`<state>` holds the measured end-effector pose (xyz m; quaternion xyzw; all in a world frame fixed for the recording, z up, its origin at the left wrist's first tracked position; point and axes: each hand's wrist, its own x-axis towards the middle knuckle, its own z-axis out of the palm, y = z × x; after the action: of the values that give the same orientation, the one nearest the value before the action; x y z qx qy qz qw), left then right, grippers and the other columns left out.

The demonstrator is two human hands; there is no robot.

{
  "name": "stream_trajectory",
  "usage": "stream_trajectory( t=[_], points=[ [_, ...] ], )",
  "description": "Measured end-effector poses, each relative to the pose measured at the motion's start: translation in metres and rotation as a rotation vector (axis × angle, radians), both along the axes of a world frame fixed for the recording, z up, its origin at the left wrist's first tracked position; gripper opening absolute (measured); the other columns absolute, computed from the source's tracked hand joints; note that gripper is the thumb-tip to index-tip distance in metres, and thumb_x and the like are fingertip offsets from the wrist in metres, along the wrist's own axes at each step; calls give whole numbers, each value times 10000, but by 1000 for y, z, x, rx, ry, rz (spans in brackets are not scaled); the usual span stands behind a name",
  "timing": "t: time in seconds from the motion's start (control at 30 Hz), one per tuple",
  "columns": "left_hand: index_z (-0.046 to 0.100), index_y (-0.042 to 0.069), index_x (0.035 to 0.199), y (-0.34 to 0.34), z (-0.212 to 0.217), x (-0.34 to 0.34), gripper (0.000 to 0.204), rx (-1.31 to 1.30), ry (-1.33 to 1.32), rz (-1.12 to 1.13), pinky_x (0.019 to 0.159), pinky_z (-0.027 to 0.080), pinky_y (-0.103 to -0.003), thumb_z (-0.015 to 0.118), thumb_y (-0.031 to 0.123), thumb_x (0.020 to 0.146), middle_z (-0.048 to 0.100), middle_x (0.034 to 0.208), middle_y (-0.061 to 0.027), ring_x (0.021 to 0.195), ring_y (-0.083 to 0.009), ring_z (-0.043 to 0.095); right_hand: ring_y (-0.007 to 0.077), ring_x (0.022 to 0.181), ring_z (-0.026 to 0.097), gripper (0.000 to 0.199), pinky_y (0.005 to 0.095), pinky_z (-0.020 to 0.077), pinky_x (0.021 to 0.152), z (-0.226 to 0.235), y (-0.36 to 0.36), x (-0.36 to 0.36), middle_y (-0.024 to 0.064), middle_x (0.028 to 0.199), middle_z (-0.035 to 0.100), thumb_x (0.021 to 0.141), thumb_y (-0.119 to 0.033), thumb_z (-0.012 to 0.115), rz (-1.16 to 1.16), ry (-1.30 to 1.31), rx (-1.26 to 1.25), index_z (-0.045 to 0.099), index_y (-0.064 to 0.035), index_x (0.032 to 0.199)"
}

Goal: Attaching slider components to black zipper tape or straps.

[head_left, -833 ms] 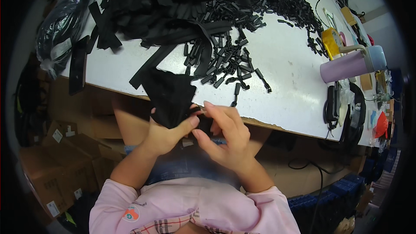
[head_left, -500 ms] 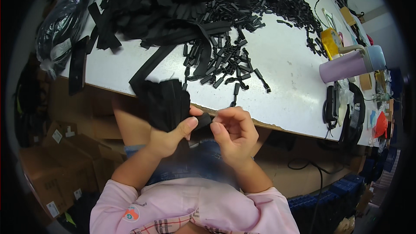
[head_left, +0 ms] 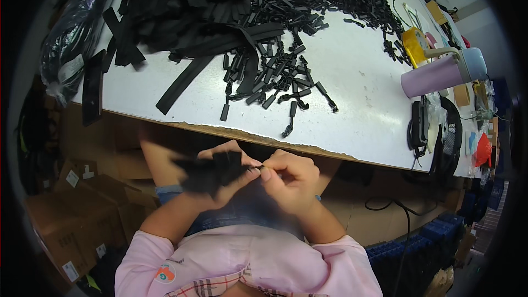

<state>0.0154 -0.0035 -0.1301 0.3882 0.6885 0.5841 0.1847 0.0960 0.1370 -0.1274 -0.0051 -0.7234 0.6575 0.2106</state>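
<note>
Hands met below the table edge, working a bunch of black strips.

Your left hand [head_left: 220,179] was closed around a bunch of black fabric strips [head_left: 212,170], held over your lap just beneath the near edge of the white table [head_left: 357,104]. Your right hand [head_left: 289,179] sat just beside it, thumb and forefinger pinched shut at the bunch's right end; whatever they nipped was too small to make out. It read as the fitting or threading step, one piece being worked at the strip's tip. Next move, by my reckoning, called for a steady left hold and fine fingertip alignment. On the table lay a heap of black strips [head_left: 187,0], scattered small black clips [head_left: 275,77], and a lilac tumbler [head_left: 434,74] on its side far right.
</note>
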Motion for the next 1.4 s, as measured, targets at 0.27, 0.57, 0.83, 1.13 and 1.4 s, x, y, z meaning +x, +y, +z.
stream_trajectory(
  t=[0.27, 0.57, 0.83, 1.13, 1.4],
  points=[
    [515, 34, 902, 10, -5, 16, 141, 103, -462, 224, 652, 401, -211, 572, 53, 774, 519, 775, -25, 726, -92, 493, 178, 551, 503, 83, 255, 400, 474, 15, 8, -2, 68, 668, 524, 686, 1, 578, -317, -15, 561, 550, -7, 763],
    [553, 21, 905, 10, -7, 9, 188, 95, -518, 259, 679, 426, -214, 627, 61, 737, 558, 845, -12, 761, -71, 508, 168, 616, 502, 145, 263, 419, 525, 10, 21, -9, 75, 748, 505, 649, 23, 599, -289, -120, 616, 568, -11, 787],
    [558, 21, 929, 16, 1, 11, 200, 173, -493, 182, 672, 438, -204, 608, 14, 735, 581, 837, -16, 758, -69, 530, 101, 591, 518, 155, 200, 419, 525, 15, 16, -6, 71, 764, 558, 679, 59, 591, -59, -19, 93, 606, 2, 822],
    [548, 14, 939, 14, 7, 12, 197, 113, -370, 217, 695, 435, -213, 589, 7, 746, 564, 862, -23, 780, -75, 523, 88, 614, 509, 162, 188, 407, 498, 13, 17, -12, 80, 754, 551, 668, 79, 601, -76, 162, 463, 585, 29, 822],
    [511, 6, 975, 15, 6, 10, 192, 238, -214, 185, 758, 395, -238, 539, 47, 790, 506, 914, -44, 850, -99, 481, 62, 540, 475, 73, 168, 391, 472, 1, -5, -6, 58, 727, 530, 737, 45, 573, -70, -65, -286, 554, 29, 807]
  ],
)
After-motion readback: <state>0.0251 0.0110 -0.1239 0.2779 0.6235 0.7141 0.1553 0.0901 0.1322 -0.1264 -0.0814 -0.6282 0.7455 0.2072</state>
